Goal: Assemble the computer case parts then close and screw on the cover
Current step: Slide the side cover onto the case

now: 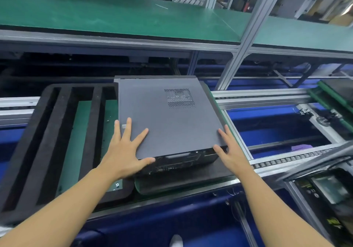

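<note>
A dark grey computer case [191, 159] lies flat on a black foam pad on the conveyor line. Its side cover [168, 120], with a perforated vent patch near the far edge, lies on top of the case. My left hand [127, 147] presses flat on the cover's near left corner with fingers spread and the thumb along the near edge. My right hand [229, 149] touches the cover's near right corner with straight fingers. The case's rear panel with ports faces me below the cover edge.
A black foam tray [47, 132] with long slots lies to the left of the case. A green shelf [114, 17] runs above and behind. Aluminium frame posts [240, 55] stand at the right. Other equipment [324, 189] sits at the lower right.
</note>
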Tool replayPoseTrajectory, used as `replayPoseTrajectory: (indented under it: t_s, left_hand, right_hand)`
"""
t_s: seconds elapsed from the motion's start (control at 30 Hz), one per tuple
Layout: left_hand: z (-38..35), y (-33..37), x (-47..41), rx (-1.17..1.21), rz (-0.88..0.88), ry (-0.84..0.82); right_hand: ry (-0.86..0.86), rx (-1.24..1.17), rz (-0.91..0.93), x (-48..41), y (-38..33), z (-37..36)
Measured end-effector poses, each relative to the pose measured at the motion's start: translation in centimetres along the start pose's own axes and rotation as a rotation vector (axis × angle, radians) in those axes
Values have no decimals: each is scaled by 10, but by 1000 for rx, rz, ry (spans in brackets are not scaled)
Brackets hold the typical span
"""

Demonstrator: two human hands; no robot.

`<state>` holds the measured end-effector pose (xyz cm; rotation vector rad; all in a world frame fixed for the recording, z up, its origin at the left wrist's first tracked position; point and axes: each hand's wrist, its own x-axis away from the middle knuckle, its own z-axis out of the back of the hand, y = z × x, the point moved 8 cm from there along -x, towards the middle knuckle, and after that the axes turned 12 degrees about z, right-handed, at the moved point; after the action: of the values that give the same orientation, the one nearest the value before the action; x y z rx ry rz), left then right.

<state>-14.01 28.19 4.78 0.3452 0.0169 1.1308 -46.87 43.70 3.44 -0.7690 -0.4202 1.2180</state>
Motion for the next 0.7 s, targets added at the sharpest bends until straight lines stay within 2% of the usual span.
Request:
replayPoseTrajectory:
  t_s: [0.13, 0.43, 0.57, 0.7]
  left_hand:
    - [-2, -4, 8, 199, 111, -35]
    - [-3, -6, 10, 163, 162, -5]
    - [-5, -6, 12, 136, 153, -2]
    - [-5, -12, 10, 101, 103, -49]
  right_hand:
    - [76, -26, -29, 1, 4, 6]
    - [161, -82, -68, -1, 5, 12]
    - [109, -123, -47, -4, 7, 14]
    - [-50, -97, -8, -10, 13, 22]
